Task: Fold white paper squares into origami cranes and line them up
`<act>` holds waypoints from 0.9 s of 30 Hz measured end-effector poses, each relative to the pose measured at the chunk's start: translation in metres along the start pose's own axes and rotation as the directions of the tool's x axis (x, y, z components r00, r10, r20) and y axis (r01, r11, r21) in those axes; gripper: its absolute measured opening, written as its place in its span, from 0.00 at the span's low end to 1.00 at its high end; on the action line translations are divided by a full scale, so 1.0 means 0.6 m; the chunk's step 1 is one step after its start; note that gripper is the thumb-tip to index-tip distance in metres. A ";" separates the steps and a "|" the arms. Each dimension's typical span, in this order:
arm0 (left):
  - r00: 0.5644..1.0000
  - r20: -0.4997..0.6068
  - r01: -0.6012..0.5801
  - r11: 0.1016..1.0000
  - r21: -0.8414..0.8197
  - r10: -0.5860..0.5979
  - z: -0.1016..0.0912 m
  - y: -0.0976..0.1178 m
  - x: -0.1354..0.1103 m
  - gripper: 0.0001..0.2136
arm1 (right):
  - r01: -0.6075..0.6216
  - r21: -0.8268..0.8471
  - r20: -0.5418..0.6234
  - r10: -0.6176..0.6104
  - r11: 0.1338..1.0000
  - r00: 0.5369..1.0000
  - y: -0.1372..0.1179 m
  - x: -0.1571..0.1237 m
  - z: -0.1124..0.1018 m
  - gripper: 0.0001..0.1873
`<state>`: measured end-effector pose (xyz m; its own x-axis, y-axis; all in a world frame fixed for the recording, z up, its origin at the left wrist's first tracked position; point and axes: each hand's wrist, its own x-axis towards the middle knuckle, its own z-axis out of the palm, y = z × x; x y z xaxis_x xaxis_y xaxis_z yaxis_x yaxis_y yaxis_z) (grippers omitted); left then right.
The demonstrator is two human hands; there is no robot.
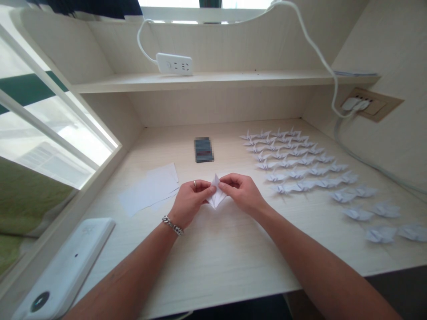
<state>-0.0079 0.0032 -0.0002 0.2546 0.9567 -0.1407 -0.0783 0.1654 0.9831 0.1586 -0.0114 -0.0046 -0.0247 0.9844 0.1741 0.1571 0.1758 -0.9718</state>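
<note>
At the far left of the bench (220, 271) lies a long white device (63, 271) with a round dark spot at its near end. Next come plain paper sheets (150, 186), loosely overlapped and lying flat. Just right of them is the left hand (190, 198), its fingers closed in a narrow pinch on the left side of a folded paper (216, 198), thumb on top. Beyond the hands sits a small dark item (203, 150), too blurred to identify. The folded paper is in the middle, one point facing away from the person and another toward them; whether it touches the bench cannot be told. The right hand (245, 191) pinches its right edge, fingers likewise closed. The step in hand appears to be a fold partway through; the next move calls for steady edges, careful alignment and a firm crease. Farther right stand rows of paper cranes (293, 162), and nearest the right edge lie folded pieces (380, 234) that look wider and flatter.
</note>
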 end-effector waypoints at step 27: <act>0.979 0.118 -0.206 0.845 0.494 0.169 0.002 0.005 -0.008 0.08 | -0.037 0.141 0.033 0.032 0.989 0.999 0.004 0.003 -0.008 0.15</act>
<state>-0.0081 -0.0010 0.0033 0.3494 0.9360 0.0425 0.3581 -0.1754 0.9171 0.1639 -0.0093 -0.0057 -0.0522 0.9892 0.1373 0.0168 0.1384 -0.9902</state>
